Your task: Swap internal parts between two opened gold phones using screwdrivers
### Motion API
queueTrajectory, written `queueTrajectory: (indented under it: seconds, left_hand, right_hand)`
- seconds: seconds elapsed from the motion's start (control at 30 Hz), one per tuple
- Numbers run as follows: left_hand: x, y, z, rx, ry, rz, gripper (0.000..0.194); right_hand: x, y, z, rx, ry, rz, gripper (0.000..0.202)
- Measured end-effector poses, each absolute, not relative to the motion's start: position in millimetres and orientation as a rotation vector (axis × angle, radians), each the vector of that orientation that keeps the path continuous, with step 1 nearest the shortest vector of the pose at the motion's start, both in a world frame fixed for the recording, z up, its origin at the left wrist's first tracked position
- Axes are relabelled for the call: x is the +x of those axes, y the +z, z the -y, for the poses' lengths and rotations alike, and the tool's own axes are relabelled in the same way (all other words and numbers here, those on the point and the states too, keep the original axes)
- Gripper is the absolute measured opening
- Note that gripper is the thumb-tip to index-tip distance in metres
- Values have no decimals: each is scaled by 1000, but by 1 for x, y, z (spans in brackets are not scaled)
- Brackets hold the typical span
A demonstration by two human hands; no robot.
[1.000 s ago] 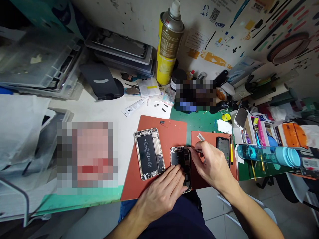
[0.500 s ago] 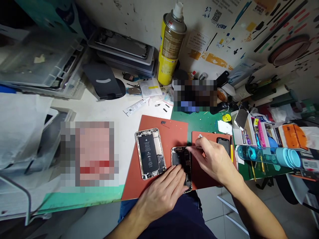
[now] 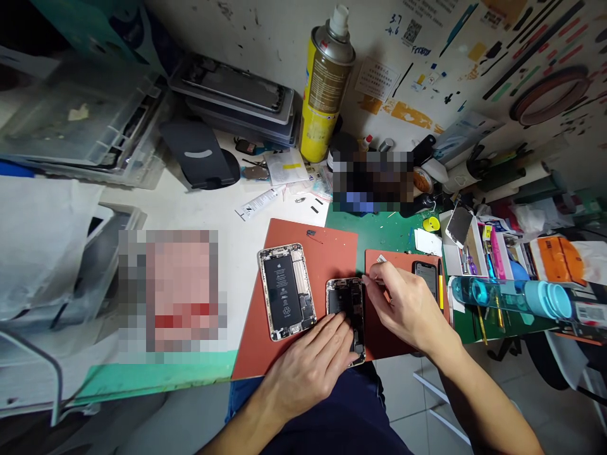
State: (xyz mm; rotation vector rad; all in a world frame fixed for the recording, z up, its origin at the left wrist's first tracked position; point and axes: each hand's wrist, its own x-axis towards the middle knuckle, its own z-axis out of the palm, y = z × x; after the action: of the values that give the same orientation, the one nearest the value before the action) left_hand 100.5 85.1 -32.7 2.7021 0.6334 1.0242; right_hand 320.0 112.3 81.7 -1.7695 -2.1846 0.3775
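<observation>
An opened phone (image 3: 358, 316) with dark inner parts lies on the reddish-brown mat. Across its lower left half rests my left hand (image 3: 315, 363), fingers stretched out together and the thumb near the lower right edge. My right hand (image 3: 408, 303) is at the phone's upper right corner, thumb and forefinger pinched together. Something thin seems to be between those fingertips, too small to name. Left of this phone lies a second opened phone (image 3: 286, 294), its black battery facing up. Its lower right corner is close to my left hand.
A small phone (image 3: 425, 278) and a yellow pen (image 3: 441, 284) lie right of my right hand. Beyond them is a blue water bottle (image 3: 507, 297) on its side. A yellow spray can (image 3: 327, 88) stands behind the mat (image 3: 327, 237). Clear plastic boxes (image 3: 114, 139) are stacked at left.
My right hand's pinched fingertips have shifted slightly right, off the phone's top corner to its right edge. My left hand and both opened phones have stayed put.
</observation>
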Motion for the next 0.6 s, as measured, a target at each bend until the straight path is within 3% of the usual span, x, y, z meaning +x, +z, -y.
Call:
queueTrajectory:
  seconds: [0.6]
  left_hand:
    - [100, -33, -85, 2717, 1015, -623, 28]
  right_hand:
    - [320, 80, -110, -1798, 351, 2148, 8]
